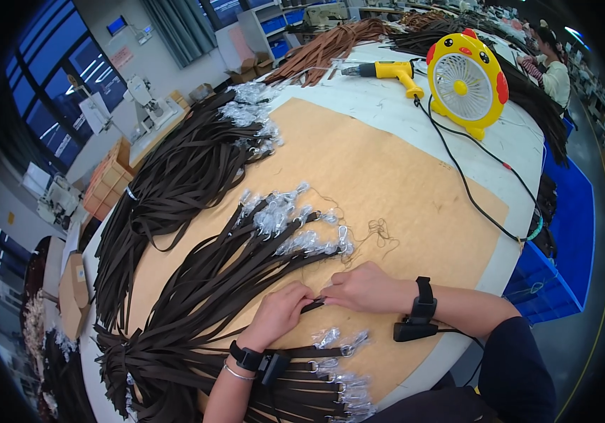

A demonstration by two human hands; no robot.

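My left hand [280, 314] and my right hand [366, 287] meet over the table, fingertips close together. Both are closed in a pinch on the end of one dark flat strap [311, 306]; the very tip is hidden by my fingers. The strap belongs to a spread bundle of dark straps [196, 282] gathered at the lower left. Metal clasps in clear plastic wrap [277, 215] sit on the strap ends beyond my hands. More wrapped clasps [348, 384] lie in a row nearer to me, on straps laid side by side.
A brown paper sheet [387, 169] covers the white table, with loose thread [380, 233] on it. Another strap pile [182, 162] lies at the left. Further back are a yellow heat gun [394, 70] with a black cord and a yellow chick-shaped fan [463, 88]. A blue bin [563, 247] stands at the right.
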